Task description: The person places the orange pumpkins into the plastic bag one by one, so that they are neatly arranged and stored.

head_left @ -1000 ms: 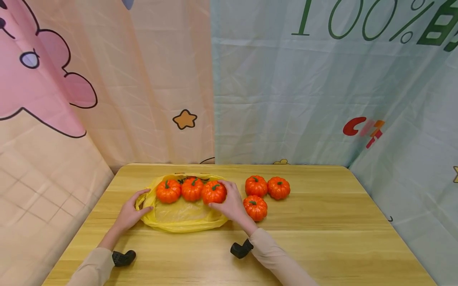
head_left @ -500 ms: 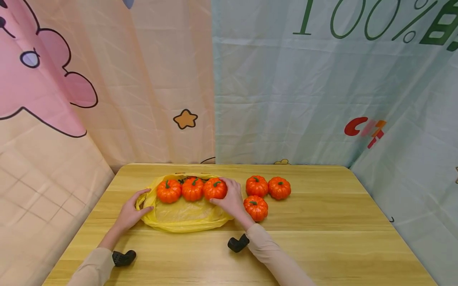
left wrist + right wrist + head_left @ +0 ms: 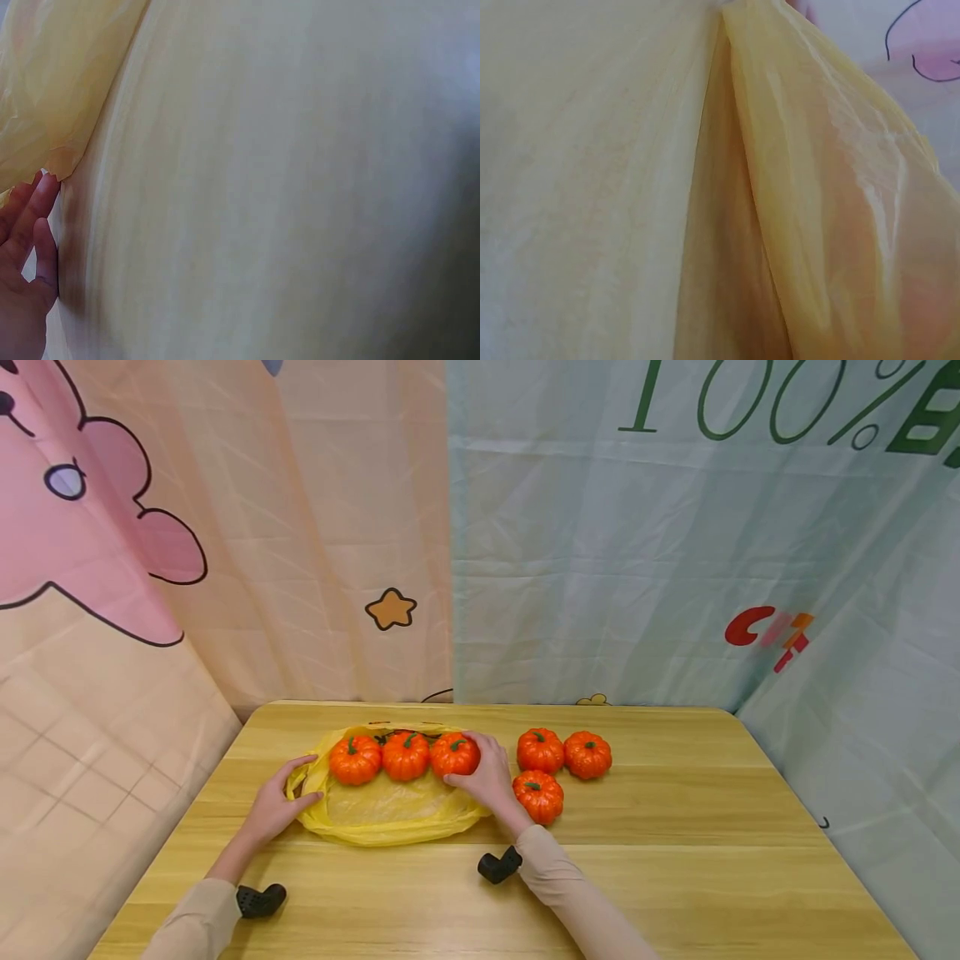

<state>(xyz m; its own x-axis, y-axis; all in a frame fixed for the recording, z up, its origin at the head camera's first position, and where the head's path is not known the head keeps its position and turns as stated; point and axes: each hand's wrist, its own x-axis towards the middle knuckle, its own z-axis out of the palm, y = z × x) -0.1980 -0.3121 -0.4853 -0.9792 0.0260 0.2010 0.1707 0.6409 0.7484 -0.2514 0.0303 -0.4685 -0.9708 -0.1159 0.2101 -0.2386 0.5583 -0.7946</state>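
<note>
In the head view a thin yellow plastic bag (image 3: 375,827) lies spread on the table, with two small orange pumpkins (image 3: 356,761) side by side on it. A third pumpkin (image 3: 454,753) sits at the right end of this row, gripped between the thumb and fingers of my right hand (image 3: 483,777). My left hand (image 3: 272,802) curves round the bag's left edge, thumb in front and fingers behind. The left wrist view shows its fingertips against the bag (image 3: 60,90). In the right wrist view bag folds (image 3: 817,187) fill the right side, and the right hand's grip is hidden.
Three more pumpkins (image 3: 540,750) stand grouped right of the bag, one close beside my right wrist. They all rest on a wooden table (image 3: 712,827). Printed curtains (image 3: 600,568) hang behind and at the sides. A black wrist mount (image 3: 261,902) juts from the left sleeve.
My right hand and its pumpkin have shifted slightly back, into line with the other two pumpkins. My left hand has stayed at the bag's edge.
</note>
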